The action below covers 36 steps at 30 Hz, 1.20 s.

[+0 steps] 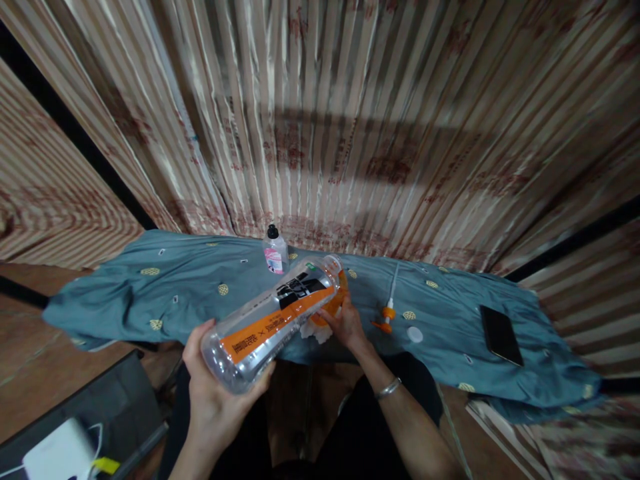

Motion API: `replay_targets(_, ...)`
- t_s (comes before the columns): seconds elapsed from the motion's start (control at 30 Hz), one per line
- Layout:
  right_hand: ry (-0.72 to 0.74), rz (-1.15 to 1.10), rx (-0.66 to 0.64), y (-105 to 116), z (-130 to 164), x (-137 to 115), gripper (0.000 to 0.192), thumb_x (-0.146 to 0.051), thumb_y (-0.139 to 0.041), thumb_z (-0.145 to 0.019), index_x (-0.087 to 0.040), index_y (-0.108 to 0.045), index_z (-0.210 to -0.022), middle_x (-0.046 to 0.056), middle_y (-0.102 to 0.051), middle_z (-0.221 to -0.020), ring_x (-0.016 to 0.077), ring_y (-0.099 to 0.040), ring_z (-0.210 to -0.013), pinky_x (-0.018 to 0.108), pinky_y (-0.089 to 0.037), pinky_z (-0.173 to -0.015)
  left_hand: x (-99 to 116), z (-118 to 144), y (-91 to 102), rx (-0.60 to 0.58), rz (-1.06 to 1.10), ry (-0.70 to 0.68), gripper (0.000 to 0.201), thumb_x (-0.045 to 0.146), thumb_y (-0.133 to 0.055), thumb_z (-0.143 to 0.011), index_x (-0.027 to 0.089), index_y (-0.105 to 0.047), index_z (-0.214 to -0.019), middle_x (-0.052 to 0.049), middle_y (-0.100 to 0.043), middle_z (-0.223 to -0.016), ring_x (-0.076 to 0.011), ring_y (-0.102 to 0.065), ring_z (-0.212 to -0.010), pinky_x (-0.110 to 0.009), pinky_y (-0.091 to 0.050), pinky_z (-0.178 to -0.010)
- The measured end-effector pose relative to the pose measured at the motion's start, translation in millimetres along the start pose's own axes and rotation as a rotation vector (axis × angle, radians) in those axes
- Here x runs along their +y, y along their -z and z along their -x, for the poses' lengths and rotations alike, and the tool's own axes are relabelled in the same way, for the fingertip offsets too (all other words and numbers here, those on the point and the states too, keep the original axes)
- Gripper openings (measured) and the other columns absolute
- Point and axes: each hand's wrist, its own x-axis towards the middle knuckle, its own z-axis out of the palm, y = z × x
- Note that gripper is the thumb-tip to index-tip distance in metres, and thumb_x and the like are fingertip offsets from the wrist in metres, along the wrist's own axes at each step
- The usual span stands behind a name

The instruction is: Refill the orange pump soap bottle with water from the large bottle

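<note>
A: What's at the far left?

B: A white block-shaped device point(60, 453) with a cable, lying on a dark flat surface low in the corner. Past it the teal cloth point(175, 293) begins, soft and rumpled, dotted with small yellow rounds, draped over the bench so that its near edge hangs in folds.

A: And the left hand?

B: The left hand point(213, 387) cups the base of a clear plastic bottle point(273, 317), fingers wrapped round the bottom. The bottle is a long smooth cylinder with an orange and black label, held on its side and slanting up to the right, above the near edge of the cloth.

A: The other end?

B: The right hand point(345, 327) grips at the bottle's orange top, pressing a white crumpled wipe point(315, 331) against it. A metal bangle sits on that wrist.

A: Behind the bottle?

B: A small clear bottle with a black cap and a pink label point(275, 252) stands upright near the back edge, just beside the big bottle's top.

A: Further right?

B: A small orange piece on a white straw point(387, 310) lies flat, then a white round disc point(415, 335), then open cloth, then a dark flat phone point(501, 335) well apart, near the right edge. A striped curtain hangs close behind the bench.
</note>
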Motion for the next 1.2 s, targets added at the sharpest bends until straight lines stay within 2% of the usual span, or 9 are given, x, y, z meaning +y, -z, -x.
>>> replay_targets(0.1,0.007,0.021,0.001,-1.1,0.3,1.3,0.067,-0.045,-0.099,-0.089,-0.021,-0.072,-0.145,0.019,-0.095,-0.134,0.0446,-0.094,-0.126,0.056,-0.079,-0.107,0.5,1.4,0.5,0.020,0.005,-0.007,0.110,0.062,-0.112,-0.072,0.028,-0.058,-0.162,-0.011,-0.071,-0.144,-0.0276,-0.082,-0.115,-0.043,-0.076,-0.101)
replay_targets(0.3,0.001,0.023,0.016,-3.9,1.5,2.0,0.071,-0.044,-0.099,-0.089,-0.019,-0.071,-0.149,0.020,-0.095,-0.133,0.0452,-0.095,-0.125,0.056,-0.079,-0.106,-4.3,-6.1,8.2,-0.022,0.005,-0.036,0.112,0.050,-0.119,-0.056,0.030,-0.062,-0.151,-0.007,-0.070,-0.136,-0.0283,-0.082,-0.110,-0.045,-0.079,-0.095)
replay_targets(0.47,0.013,0.050,0.009,-2.7,2.1,0.7,0.069,-0.049,-0.099,-0.090,-0.021,-0.072,-0.147,0.019,-0.096,-0.130,0.0449,-0.095,-0.122,0.055,-0.079,-0.103,9.2,6.3,-5.3,0.049,0.089,0.031,0.107,0.057,-0.115,-0.070,0.033,-0.063,-0.160,-0.010,-0.074,-0.140,-0.0308,-0.084,-0.111,-0.050,-0.079,-0.099)
replay_targets(0.6,0.013,0.056,0.004,-1.2,2.1,0.2,0.070,-0.053,-0.100,-0.090,-0.020,-0.072,-0.145,0.021,-0.095,-0.132,0.0457,-0.095,-0.124,0.056,-0.079,-0.105,14.1,11.2,-10.3,0.038,0.126,0.059,0.105,0.061,-0.114,-0.073,0.034,-0.063,-0.161,-0.010,-0.076,-0.138,-0.0317,-0.084,-0.111,-0.052,-0.079,-0.100)
replay_targets(0.7,0.006,0.037,0.015,-2.2,2.1,0.0,0.070,-0.051,-0.100,-0.089,-0.020,-0.072,-0.146,0.022,-0.095,-0.136,0.0457,-0.094,-0.128,0.058,-0.078,-0.110,10.4,7.8,-6.4,0.032,0.096,0.036,0.108,0.065,-0.114,-0.072,0.033,-0.062,-0.161,-0.010,-0.074,-0.140,-0.0312,-0.084,-0.113,-0.052,-0.079,-0.101)
replay_targets(0.83,-0.009,0.018,0.016,-3.4,2.0,-0.3,0.070,-0.049,-0.100,-0.089,-0.020,-0.070,-0.145,0.022,-0.095,-0.137,0.0457,-0.094,-0.129,0.059,-0.078,-0.111,4.7,4.0,-1.6,-0.007,0.047,0.014,0.110,0.059,-0.115,-0.069,0.032,-0.059,-0.159,-0.010,-0.071,-0.143,-0.0298,-0.083,-0.116,-0.050,-0.078,-0.104)
replay_targets(1.0,-0.001,0.048,0.005,-1.0,1.8,-1.1,0.068,-0.051,-0.100,-0.089,-0.022,-0.071,-0.143,0.021,-0.095,-0.136,0.0456,-0.094,-0.128,0.058,-0.078,-0.110,-0.6,2.0,1.3,0.001,0.027,-0.011,0.109,0.056,-0.114,-0.070,0.031,-0.059,-0.160,-0.009,-0.070,-0.142,-0.0287,-0.083,-0.115,-0.048,-0.078,-0.104)
replay_targets(1.2,0.013,0.076,0.019,-2.4,3.4,-3.2,0.064,-0.048,-0.099,-0.091,-0.021,-0.071,-0.142,0.020,-0.096,-0.128,0.0448,-0.095,-0.123,0.054,-0.080,-0.103,-15.4,-6.0,11.8,-0.048,0.021,-0.009,0.116,0.050,-0.120,-0.056,0.031,-0.060,-0.154,-0.007,-0.068,-0.138,-0.0280,-0.082,-0.110,-0.048,-0.079,-0.098)
